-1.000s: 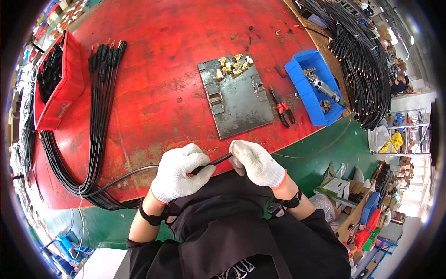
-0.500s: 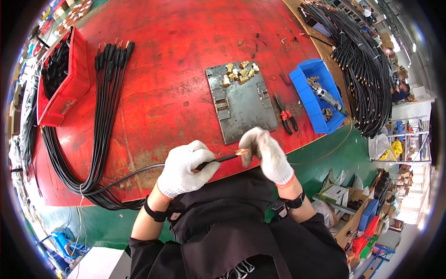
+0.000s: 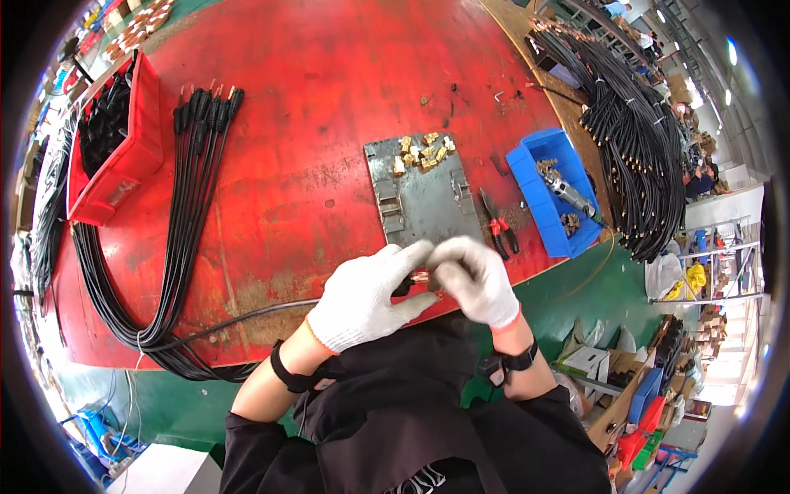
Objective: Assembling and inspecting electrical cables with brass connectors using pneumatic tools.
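My left hand [image 3: 362,298], in a white knit glove, is closed around the end of a black cable [image 3: 267,310] at the table's front edge. Bare copper strands [image 3: 420,277] stick out between my two hands. My right hand [image 3: 479,284], gloved too and a little blurred, has its fingers curled over the strand tips, which they partly hide. Just beyond lies a grey metal plate [image 3: 432,202] with two raised brackets. Several brass fittings [image 3: 425,155] sit on its far end. Red-handled pliers [image 3: 499,233] lie to the plate's right.
At the right edge a blue bin [image 3: 532,183] holds a metal tool [image 3: 573,196]. A tied bundle of black cables [image 3: 193,181] lies at left, beside a red bin [image 3: 148,123] of black parts. More cables [image 3: 638,132] hang in coils at far right.
My hands have come closer together, the left moving right with the cable. My right fingers have curled over the copper end. The view has shifted slightly.
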`<action>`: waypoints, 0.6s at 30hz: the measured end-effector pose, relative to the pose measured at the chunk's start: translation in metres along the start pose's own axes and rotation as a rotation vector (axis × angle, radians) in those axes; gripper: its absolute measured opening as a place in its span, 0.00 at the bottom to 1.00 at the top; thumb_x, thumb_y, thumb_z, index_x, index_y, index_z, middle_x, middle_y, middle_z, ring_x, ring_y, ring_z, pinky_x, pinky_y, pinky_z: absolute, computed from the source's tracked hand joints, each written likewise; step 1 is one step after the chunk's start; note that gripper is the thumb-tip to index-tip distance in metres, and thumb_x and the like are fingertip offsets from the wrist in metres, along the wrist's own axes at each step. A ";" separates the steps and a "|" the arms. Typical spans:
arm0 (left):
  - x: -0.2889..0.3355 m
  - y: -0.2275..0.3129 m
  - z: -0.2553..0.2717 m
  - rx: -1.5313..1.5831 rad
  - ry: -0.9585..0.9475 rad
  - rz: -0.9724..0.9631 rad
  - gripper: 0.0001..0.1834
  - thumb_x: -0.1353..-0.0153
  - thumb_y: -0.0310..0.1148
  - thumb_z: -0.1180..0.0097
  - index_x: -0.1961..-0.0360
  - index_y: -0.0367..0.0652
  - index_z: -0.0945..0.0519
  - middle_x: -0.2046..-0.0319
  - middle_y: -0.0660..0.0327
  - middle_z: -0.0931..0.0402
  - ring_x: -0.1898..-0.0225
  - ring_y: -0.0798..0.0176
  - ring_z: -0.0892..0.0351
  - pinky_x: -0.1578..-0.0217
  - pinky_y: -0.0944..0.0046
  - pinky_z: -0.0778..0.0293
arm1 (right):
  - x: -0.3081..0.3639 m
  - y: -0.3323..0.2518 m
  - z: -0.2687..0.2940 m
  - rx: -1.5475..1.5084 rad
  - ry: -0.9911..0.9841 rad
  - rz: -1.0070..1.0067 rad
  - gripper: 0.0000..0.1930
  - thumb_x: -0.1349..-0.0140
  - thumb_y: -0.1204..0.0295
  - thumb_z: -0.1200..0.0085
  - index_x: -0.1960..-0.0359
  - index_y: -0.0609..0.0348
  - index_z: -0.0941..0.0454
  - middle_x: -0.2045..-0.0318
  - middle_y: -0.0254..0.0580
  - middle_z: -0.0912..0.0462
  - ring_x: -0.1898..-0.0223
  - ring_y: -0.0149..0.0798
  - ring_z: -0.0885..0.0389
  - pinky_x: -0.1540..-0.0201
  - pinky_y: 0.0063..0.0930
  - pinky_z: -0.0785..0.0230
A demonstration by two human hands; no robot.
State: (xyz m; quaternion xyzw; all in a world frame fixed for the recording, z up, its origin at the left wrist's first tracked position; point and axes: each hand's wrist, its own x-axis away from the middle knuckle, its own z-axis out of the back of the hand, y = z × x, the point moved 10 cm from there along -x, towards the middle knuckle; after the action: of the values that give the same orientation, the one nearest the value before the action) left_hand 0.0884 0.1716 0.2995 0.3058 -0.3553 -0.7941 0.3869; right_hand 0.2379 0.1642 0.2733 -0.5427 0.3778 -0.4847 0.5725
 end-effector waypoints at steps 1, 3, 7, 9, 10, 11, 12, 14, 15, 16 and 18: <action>-0.004 0.002 0.001 0.025 0.028 -0.003 0.28 0.45 0.37 0.23 0.42 0.48 0.17 0.62 0.56 0.16 0.61 0.51 0.12 0.60 0.56 0.17 | -0.012 0.004 0.015 -0.077 0.076 0.114 0.06 0.23 0.75 0.44 0.52 0.64 0.19 0.64 0.33 0.16 0.64 0.27 0.17 0.58 0.25 0.23; -0.004 0.001 0.003 0.041 0.063 0.000 0.30 0.45 0.38 0.22 0.41 0.48 0.17 0.63 0.56 0.16 0.62 0.52 0.12 0.61 0.56 0.17 | -0.053 0.036 0.047 0.040 0.257 0.056 0.08 0.25 0.74 0.42 0.48 0.61 0.19 0.63 0.37 0.16 0.63 0.31 0.16 0.57 0.28 0.21; -0.001 0.003 0.006 -0.017 0.127 -0.106 0.23 0.44 0.35 0.23 0.47 0.48 0.13 0.66 0.58 0.15 0.66 0.55 0.11 0.64 0.59 0.17 | -0.110 0.041 0.056 0.874 0.342 0.193 0.20 0.32 0.67 0.37 0.39 0.51 0.22 0.43 0.54 0.21 0.54 0.58 0.13 0.49 0.47 0.18; -0.001 0.007 0.007 -0.076 0.163 -0.164 0.20 0.44 0.33 0.23 0.50 0.47 0.12 0.67 0.59 0.15 0.68 0.56 0.11 0.65 0.60 0.17 | -0.124 0.062 0.058 1.007 0.331 0.152 0.23 0.33 0.68 0.35 0.37 0.49 0.22 0.43 0.51 0.22 0.56 0.50 0.12 0.48 0.47 0.18; 0.002 0.004 0.013 -0.018 0.234 -0.153 0.17 0.43 0.31 0.24 0.52 0.47 0.12 0.67 0.59 0.14 0.68 0.57 0.11 0.66 0.60 0.17 | -0.128 0.064 0.055 1.117 0.334 0.121 0.22 0.33 0.65 0.36 0.37 0.51 0.23 0.43 0.55 0.22 0.51 0.56 0.13 0.46 0.50 0.20; 0.005 0.001 0.020 0.040 0.303 -0.142 0.15 0.43 0.28 0.25 0.54 0.47 0.11 0.68 0.60 0.14 0.68 0.57 0.11 0.66 0.60 0.17 | -0.132 0.063 0.054 1.115 0.330 0.124 0.22 0.33 0.65 0.36 0.37 0.51 0.23 0.43 0.55 0.22 0.51 0.56 0.13 0.46 0.50 0.20; 0.006 0.001 0.022 0.038 0.305 -0.139 0.15 0.43 0.28 0.25 0.54 0.47 0.11 0.68 0.60 0.14 0.68 0.57 0.11 0.66 0.60 0.17 | -0.136 0.068 0.058 1.065 0.336 0.061 0.22 0.32 0.65 0.36 0.39 0.52 0.22 0.43 0.56 0.22 0.50 0.59 0.14 0.45 0.52 0.21; 0.009 -0.004 0.026 0.047 0.340 -0.105 0.15 0.43 0.26 0.26 0.54 0.46 0.11 0.68 0.58 0.13 0.68 0.56 0.11 0.66 0.60 0.17 | -0.140 0.073 0.064 1.028 0.369 -0.006 0.18 0.32 0.64 0.37 0.43 0.55 0.22 0.44 0.59 0.22 0.49 0.63 0.15 0.45 0.54 0.22; 0.010 -0.006 0.026 0.048 0.334 -0.102 0.15 0.43 0.26 0.26 0.54 0.46 0.11 0.68 0.58 0.13 0.68 0.56 0.11 0.66 0.60 0.17 | -0.144 0.074 0.064 1.026 0.369 -0.013 0.18 0.32 0.64 0.37 0.43 0.55 0.22 0.44 0.59 0.22 0.49 0.63 0.15 0.45 0.54 0.22; 0.011 -0.005 0.027 0.028 0.349 -0.107 0.14 0.43 0.26 0.26 0.55 0.46 0.11 0.67 0.58 0.13 0.68 0.56 0.11 0.66 0.60 0.17 | -0.148 0.075 0.065 1.045 0.363 -0.012 0.18 0.31 0.64 0.37 0.44 0.56 0.22 0.45 0.60 0.21 0.49 0.64 0.16 0.45 0.54 0.22; 0.012 -0.004 0.028 0.014 0.356 -0.111 0.12 0.42 0.25 0.27 0.56 0.44 0.11 0.68 0.57 0.13 0.68 0.54 0.11 0.66 0.59 0.18 | -0.155 0.080 0.071 1.123 0.348 -0.061 0.17 0.31 0.64 0.38 0.46 0.59 0.21 0.47 0.63 0.20 0.49 0.64 0.16 0.46 0.54 0.22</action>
State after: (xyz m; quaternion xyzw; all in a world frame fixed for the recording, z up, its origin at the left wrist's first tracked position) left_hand 0.0596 0.1722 0.3095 0.4635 -0.2693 -0.7449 0.3973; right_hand 0.2797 0.3274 0.1883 -0.0794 0.1357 -0.7088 0.6877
